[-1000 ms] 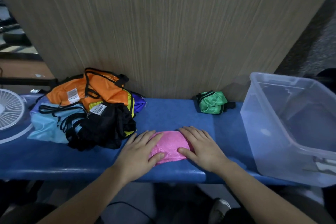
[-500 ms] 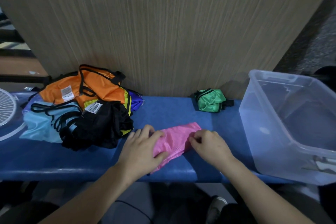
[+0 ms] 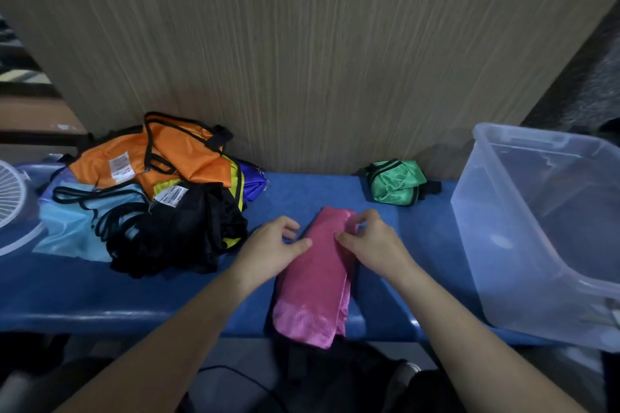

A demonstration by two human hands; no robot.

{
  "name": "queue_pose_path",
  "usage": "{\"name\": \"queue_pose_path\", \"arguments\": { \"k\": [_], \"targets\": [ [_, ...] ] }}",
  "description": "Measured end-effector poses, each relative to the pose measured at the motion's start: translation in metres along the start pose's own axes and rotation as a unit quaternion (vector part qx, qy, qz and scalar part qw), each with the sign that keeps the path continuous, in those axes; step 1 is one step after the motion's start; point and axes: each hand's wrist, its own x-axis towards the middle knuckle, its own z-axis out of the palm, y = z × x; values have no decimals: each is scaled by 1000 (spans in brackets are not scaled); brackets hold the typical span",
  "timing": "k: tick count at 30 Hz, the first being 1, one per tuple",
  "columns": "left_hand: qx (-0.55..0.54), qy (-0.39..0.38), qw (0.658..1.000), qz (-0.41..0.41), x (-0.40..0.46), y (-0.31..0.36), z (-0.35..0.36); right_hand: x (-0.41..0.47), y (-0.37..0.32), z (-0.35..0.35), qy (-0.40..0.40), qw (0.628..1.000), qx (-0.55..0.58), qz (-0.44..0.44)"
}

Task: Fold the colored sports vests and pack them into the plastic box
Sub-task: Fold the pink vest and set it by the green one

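A pink vest (image 3: 315, 282) lies as a long narrow strip on the blue bench (image 3: 134, 295), its near end hanging over the front edge. My left hand (image 3: 271, 245) rests on its left edge near the far end. My right hand (image 3: 372, 241) pinches the far right edge between thumb and fingers. A folded green vest (image 3: 396, 181) sits by the wall. A clear plastic box (image 3: 523, 245) stands at the right with no vest visible inside. A pile of unfolded vests (image 3: 151, 191) in orange, black, light blue, yellow and purple lies at the left.
A wood-grain wall panel (image 3: 318, 54) rises directly behind the bench. A white fan (image 3: 13, 201) stands at the far left edge. Below the bench edge are dark floor, a cable and a shoe.
The pink vest went from a small folded bundle under both flat hands to a long strip reaching over the bench edge. Both hands moved to its far end, the right one pinching the cloth.
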Motion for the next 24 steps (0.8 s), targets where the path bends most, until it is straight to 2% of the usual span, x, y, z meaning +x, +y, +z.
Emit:
{"name": "queue_pose_path", "arguments": {
  "k": [5,10,14,19,24],
  "targets": [
    [-54,-77,995,-38,21,11,0,9,6,2,-39,994,93,38],
    [-140,-132,980,-60,28,23,6,10,6,6,-41,986,161,3],
    [-193,-116,973,-58,35,17,7,11,2,7,-45,978,202,-5],
    [-278,-55,958,-35,39,11,4,14,0,-4,-107,966,224,68],
    [-312,-103,944,-29,36,5,0,17,-1,-5,-149,962,216,74]
  ]
}}
